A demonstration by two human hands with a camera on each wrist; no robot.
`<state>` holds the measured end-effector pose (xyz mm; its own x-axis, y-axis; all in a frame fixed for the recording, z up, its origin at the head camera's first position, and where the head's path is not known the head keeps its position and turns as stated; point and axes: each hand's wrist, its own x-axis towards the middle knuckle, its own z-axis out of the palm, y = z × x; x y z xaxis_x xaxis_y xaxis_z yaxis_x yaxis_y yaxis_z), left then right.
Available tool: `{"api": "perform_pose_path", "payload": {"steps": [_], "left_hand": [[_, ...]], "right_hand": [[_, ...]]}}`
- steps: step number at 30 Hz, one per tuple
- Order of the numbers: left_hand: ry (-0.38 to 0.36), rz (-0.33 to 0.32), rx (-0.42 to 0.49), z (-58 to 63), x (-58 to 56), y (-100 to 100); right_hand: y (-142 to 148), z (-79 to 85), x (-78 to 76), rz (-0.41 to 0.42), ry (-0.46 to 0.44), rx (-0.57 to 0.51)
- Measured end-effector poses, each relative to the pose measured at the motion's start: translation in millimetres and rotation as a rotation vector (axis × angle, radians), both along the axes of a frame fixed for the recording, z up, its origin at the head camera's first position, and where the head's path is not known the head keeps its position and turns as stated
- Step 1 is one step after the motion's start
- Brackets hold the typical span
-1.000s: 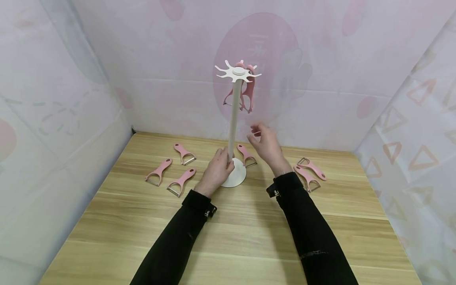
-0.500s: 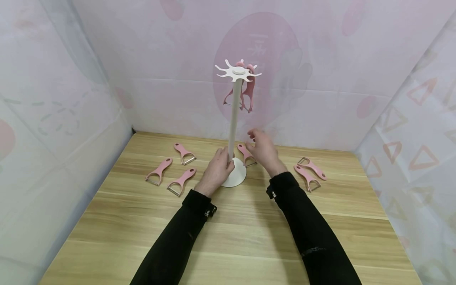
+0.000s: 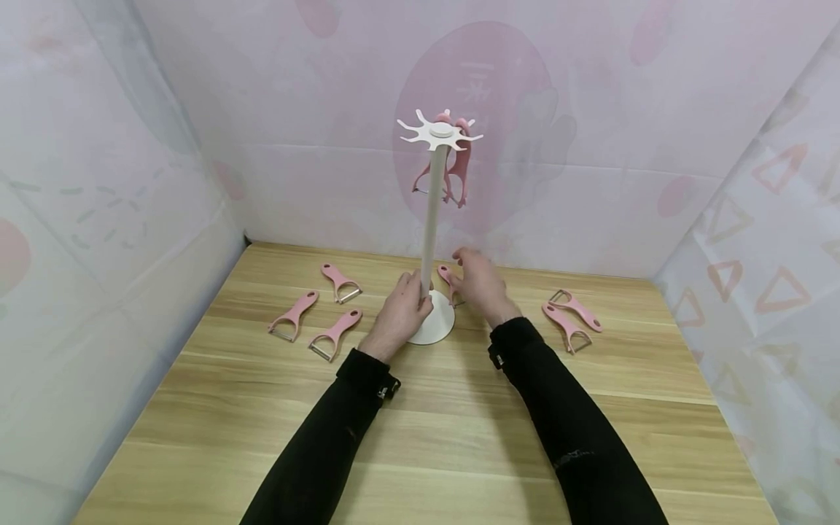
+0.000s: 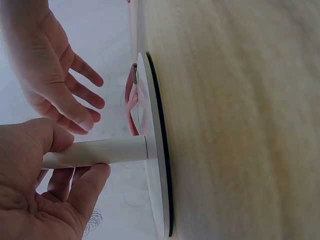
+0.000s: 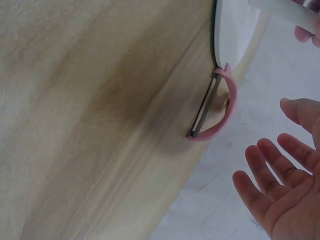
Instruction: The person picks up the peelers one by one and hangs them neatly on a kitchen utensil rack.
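Note:
My left hand [image 3: 397, 310] grips the lower part of the white pole [image 4: 110, 151] of an upright stand, just above its round base [image 3: 434, 328]. My right hand [image 3: 482, 286] hovers over a pink peeler [image 5: 231, 107] lying beside the base, its fingers apart and slightly bent. In the right wrist view those fingers [image 5: 270, 170] hold nothing and stay clear of the peeler's blade end. At the top of the pole is a white ring of hooks [image 3: 441, 133]. Pink peelers [image 3: 461, 164] hang from hooks on its far side, partly behind the pole.
On the left of the wooden table [image 3: 407, 452] lie three pink peelers, the nearest peeler [image 3: 336, 334] close to my left wrist. Two more overlapping peelers [image 3: 566, 327] lie to the right of my right forearm. A patterned cloth wall [image 3: 315, 197] rises behind the table.
My right hand has lowered and shifted slightly left, towards the peeler beside the base, now covering part of it. The left hand keeps its grip on the pole.

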<state>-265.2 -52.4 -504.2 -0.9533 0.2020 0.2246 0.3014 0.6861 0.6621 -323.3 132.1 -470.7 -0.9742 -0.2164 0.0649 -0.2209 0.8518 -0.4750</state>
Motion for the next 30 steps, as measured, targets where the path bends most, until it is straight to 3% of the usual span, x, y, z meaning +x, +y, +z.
{"api": "perform_pose_path", "payload": {"steps": [9, 23, 30], "left_hand": [[-0.003, 0.005, 0.01, 0.8, 0.5, 1], [-0.014, 0.002, 0.009, 0.1, 0.7, 0], [-0.014, 0.0, 0.011, -0.1, 1.4, -1]], "right_hand": [[-4, -17.8, -4.4, -0.013, -0.005, 0.089], [-6, -23.4, -0.4, -0.002, -0.007, 0.235], [-3, -27.5, -3.3, -0.029, -0.039, 0.25]]}}
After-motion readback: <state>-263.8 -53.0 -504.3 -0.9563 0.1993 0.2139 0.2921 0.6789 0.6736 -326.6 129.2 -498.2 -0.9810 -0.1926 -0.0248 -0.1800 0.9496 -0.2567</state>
